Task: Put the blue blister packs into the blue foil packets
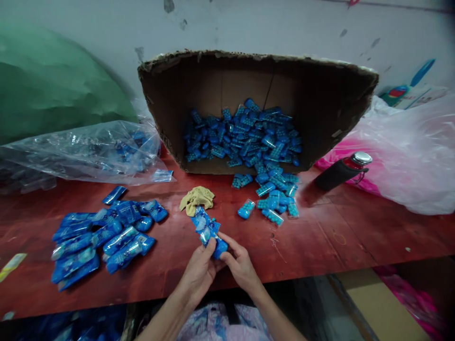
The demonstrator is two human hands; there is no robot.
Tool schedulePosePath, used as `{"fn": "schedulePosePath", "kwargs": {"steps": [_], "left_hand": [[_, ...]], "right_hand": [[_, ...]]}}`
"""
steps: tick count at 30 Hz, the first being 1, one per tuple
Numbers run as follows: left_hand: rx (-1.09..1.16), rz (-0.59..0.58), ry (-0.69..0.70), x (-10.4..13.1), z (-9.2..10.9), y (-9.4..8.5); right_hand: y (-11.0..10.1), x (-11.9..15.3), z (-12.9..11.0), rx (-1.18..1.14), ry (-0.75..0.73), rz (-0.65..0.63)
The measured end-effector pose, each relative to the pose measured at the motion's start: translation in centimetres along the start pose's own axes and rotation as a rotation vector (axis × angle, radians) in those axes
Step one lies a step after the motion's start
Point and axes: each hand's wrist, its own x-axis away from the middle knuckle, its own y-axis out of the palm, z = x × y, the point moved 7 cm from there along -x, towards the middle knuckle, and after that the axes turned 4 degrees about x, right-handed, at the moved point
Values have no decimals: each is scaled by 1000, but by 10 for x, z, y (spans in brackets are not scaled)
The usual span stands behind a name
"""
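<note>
Both hands meet at the table's front edge around one blue printed packet (205, 227). My left hand (203, 265) grips its lower left side with the thumb on top. My right hand (239, 260) pinches its lower right end, where a blue rounded shape shows. What lies inside the packet is partly hidden by the fingers. Just beyond its far end rests a crumpled yellowish cloth or glove (197, 199). To the right lie several small clear bottles with blue caps and blue beads (246, 208). On the left is a pile of filled blue packets (103, 232).
A cardboard box (316, 118) lies on its side, with many small bottles spilling onto the red table (330, 237). A dark flask (336, 174) leans near a pink-and-white plastic bag (408, 161). A clear bag (85, 147) with blue packets sits at the back left.
</note>
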Motion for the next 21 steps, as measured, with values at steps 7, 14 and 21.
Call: {"fn": "schedulePosePath", "kwargs": {"steps": [7, 14, 21], "left_hand": [[-1, -76, -97, 2, 2, -3], [-57, -68, -23, 8, 1, -6], [-220, 137, 128, 17, 41, -25]], "right_hand": [[8, -3, 9, -171, 185, -126], [14, -1, 5, 42, 182, -29], [19, -12, -20, 346, 37, -220]]}}
